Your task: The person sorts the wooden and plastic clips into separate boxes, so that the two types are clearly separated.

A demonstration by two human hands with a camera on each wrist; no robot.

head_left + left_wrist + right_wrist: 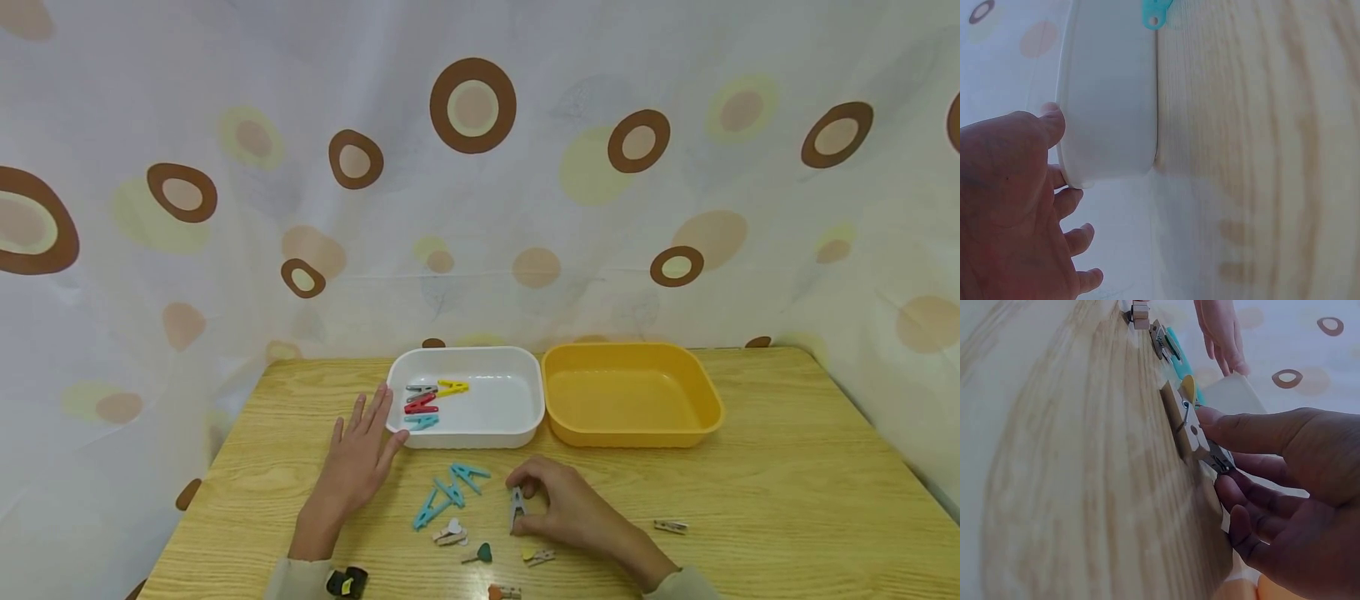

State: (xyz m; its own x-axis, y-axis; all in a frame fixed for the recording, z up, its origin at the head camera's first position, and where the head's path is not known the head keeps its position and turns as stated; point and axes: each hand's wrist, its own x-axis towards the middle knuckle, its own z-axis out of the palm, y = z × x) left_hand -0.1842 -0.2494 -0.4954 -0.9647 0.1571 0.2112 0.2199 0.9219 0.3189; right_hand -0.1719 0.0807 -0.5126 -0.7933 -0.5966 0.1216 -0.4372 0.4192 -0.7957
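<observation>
My right hand (558, 504) pinches a grey plastic clothespin (517, 502) just above or on the tabletop; in the right wrist view that grey clothespin (1219, 459) is partly hidden behind a wooden one. On the left rim of the white tray (480, 439), my left hand (356, 462) rests with its fingers spread and fairly straight. Thumb and fingers of the left hand (1013, 187) touch the tray's edge in the left wrist view. Inside the tray lie grey, yellow (453, 388), red (422, 404) and light blue clothespins. Light blue clothespins (450, 492) also lie between the hands.
Right of the white tray stands a yellow tray (633, 438), close beside it. Nearer me lie wooden clothespins with a white heart (452, 532), a green heart (480, 553) and a yellow piece (537, 556). Another clothespin (671, 527) lies right of my right forearm.
</observation>
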